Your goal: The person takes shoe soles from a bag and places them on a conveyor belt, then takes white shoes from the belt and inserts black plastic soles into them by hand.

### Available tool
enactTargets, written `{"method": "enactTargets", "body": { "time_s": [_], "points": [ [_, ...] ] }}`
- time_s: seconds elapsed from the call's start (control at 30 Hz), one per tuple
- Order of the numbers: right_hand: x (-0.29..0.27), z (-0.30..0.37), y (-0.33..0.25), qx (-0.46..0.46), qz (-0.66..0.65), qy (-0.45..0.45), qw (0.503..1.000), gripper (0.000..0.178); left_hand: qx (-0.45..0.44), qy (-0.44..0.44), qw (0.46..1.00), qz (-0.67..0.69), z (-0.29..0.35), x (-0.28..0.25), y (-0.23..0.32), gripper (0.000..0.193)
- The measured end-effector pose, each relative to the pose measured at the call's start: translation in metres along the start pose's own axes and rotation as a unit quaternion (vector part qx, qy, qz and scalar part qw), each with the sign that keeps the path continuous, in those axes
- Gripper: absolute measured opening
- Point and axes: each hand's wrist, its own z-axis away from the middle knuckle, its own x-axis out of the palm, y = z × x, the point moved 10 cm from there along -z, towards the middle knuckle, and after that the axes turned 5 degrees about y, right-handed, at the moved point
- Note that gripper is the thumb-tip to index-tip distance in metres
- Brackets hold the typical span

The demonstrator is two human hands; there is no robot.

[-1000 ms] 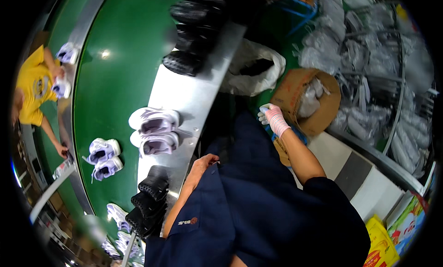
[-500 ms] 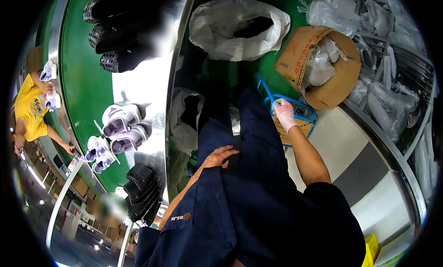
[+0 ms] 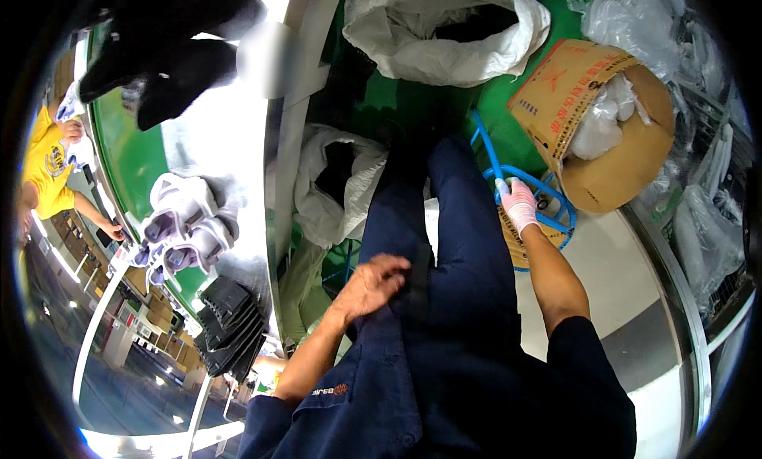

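Observation:
My right hand [image 3: 520, 206], in a pale pink work glove, is closed round the blue tubular frame [image 3: 548, 195] low on my right. Brown cardboard [image 3: 512, 241] shows against that frame, below the hand. Bare and a little blurred, my left hand [image 3: 371, 284] hovers over my lap with its fingers loosely bent and apart, holding nothing I can see. Left of it, on a metal bench [image 3: 252, 153], sit white and lilac sneakers [image 3: 186, 229]. A stack of black ridged pieces [image 3: 228, 324] lies at the bench's near end.
White sacks [image 3: 381, 34] [image 3: 365, 169] stand open ahead of me. An open carton [image 3: 548, 102] with white wrapped items leans at front right. Clear plastic bags [image 3: 694, 237] fill a rack on the right. Across a green belt [image 3: 127, 161], a person in yellow [image 3: 51, 161] handles a shoe.
The whole view has shifted, so the carton and sacks appear further right. My left hand has lifted slightly from my lap. My right hand stays on the blue frame.

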Motion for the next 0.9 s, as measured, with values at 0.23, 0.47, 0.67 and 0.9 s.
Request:
{"method": "enactTargets", "body": {
  "time_s": [0.23,0.47,0.67,0.9],
  "points": [
    [-0.001,0.006,-0.022,-0.023,0.091,0.024,0.995,0.043,-0.111,0.275,0.928,-0.225,-0.109,-0.045,-0.125,0.077],
    [-0.003,0.013,-0.019,-0.031,0.028,0.107,0.993,0.04,-0.199,0.207,0.921,-0.262,-0.141,-0.014,-0.158,0.088],
    [-0.004,0.013,-0.022,-0.043,0.018,0.113,0.993,0.04,-0.178,0.215,0.922,-0.268,-0.141,-0.008,-0.159,0.085],
    [-0.001,0.015,-0.016,-0.049,0.02,0.133,0.99,0.038,-0.156,0.231,0.914,-0.293,-0.149,-0.015,-0.148,0.072]
  ]
}}
